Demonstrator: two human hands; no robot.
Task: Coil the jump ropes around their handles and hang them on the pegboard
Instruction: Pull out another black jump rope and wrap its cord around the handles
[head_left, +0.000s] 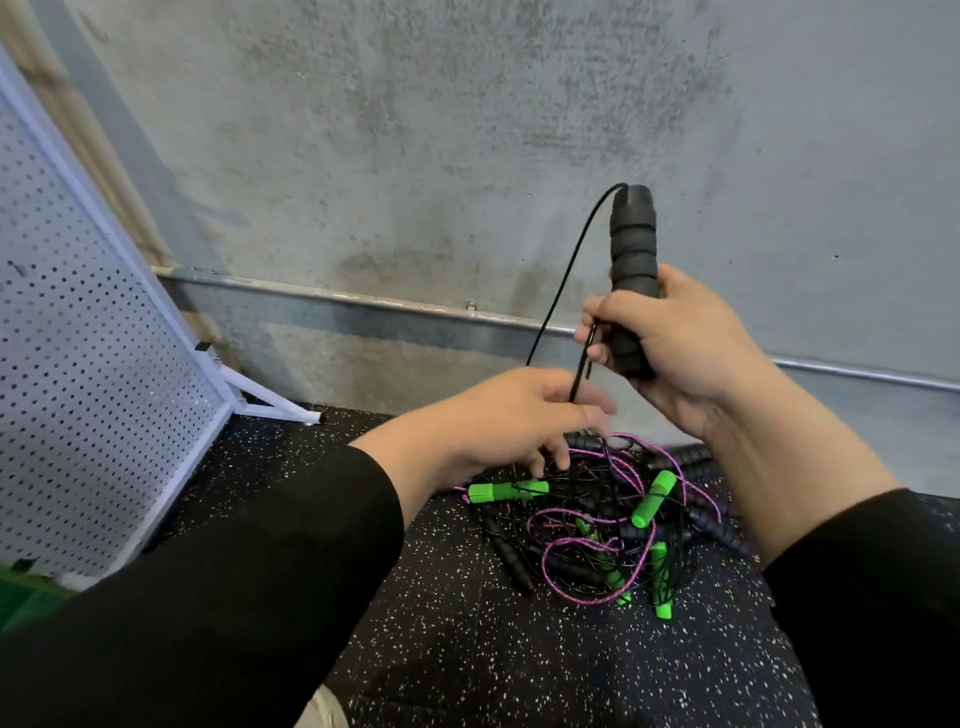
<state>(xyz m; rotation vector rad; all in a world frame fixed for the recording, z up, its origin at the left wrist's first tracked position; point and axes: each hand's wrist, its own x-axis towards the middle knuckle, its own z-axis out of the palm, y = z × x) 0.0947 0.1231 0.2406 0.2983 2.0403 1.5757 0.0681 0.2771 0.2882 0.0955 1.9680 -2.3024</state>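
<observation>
Two hands (511, 415), one black handle (632, 260) held at one o'clock, roughly five green handles (506, 490) in the tangle, one pegboard (78, 338) at nine o'clock.

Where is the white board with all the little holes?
In the head view, the white perforated metal pegboard stands at the far left, leaning back toward the grey concrete wall, left of the tangled pile of jump ropes on the floor.

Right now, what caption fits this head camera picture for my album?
Right hand holds a black handle upright while left hand pulls its cord from the rope pile.
</observation>
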